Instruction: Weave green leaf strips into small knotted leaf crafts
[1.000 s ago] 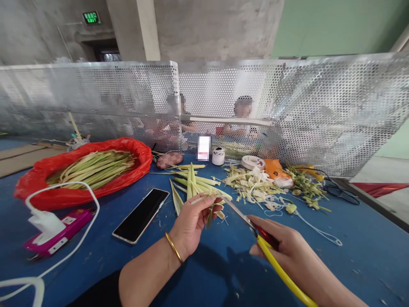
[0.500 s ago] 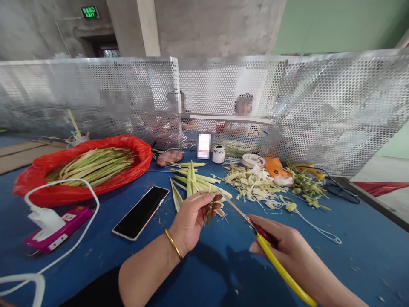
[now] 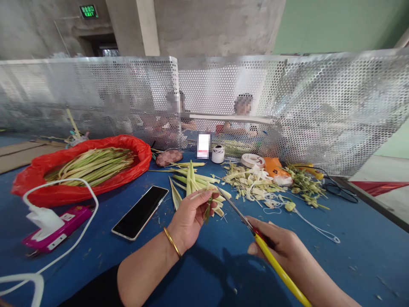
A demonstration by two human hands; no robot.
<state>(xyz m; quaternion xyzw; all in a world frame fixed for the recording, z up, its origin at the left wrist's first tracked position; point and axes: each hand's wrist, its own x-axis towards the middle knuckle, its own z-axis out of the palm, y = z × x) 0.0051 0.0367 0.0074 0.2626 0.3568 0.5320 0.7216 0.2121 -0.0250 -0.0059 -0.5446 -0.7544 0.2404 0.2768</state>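
Observation:
Just left of the middle, my left hand (image 3: 188, 217) pinches a small piece of green leaf (image 3: 207, 214) between thumb and fingers; part of it is hidden by the fingers. My right hand (image 3: 276, 243) grips a pair of scissors (image 3: 234, 207) with yellow and red handles. The blades point up and left, their tip close beside my left fingertips. Whether the blades touch the leaf, I cannot tell. Beyond my left hand lie pale green leaves (image 3: 191, 177) fanned out on the blue table (image 3: 134, 264).
A red plastic bag (image 3: 41, 192) of long leaves is at left, behind a purple power strip (image 3: 56, 232) with a white cable. A phone (image 3: 140, 213) lies flat. Trimmings (image 3: 243, 183), a tape roll (image 3: 252, 160) and an orange packet (image 3: 275, 168) are at right. People sit beyond the perforated screen (image 3: 217, 76).
Both hands stay nearly in place with the same things in them. The scissors and the left fingers have shifted only slightly, to the left.

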